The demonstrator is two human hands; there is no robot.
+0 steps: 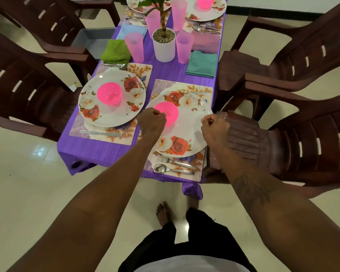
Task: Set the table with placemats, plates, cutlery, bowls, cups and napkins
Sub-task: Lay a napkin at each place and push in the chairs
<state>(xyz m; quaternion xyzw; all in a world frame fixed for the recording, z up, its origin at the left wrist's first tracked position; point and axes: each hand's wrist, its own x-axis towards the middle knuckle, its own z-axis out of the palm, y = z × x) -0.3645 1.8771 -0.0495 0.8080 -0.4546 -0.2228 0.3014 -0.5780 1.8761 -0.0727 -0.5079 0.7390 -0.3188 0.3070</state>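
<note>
I am curling my left hand and right hand at the floral plate's opposite rims, probably centring it on its placemat; whether they are actually gripping it, I cannot tell.

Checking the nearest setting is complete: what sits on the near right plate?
A pink bowl sits on the plate, near its middle. What shows of the bowl looks empty. The left hand covers one side of the bowl, so that part of its inside cannot be seen.
</note>
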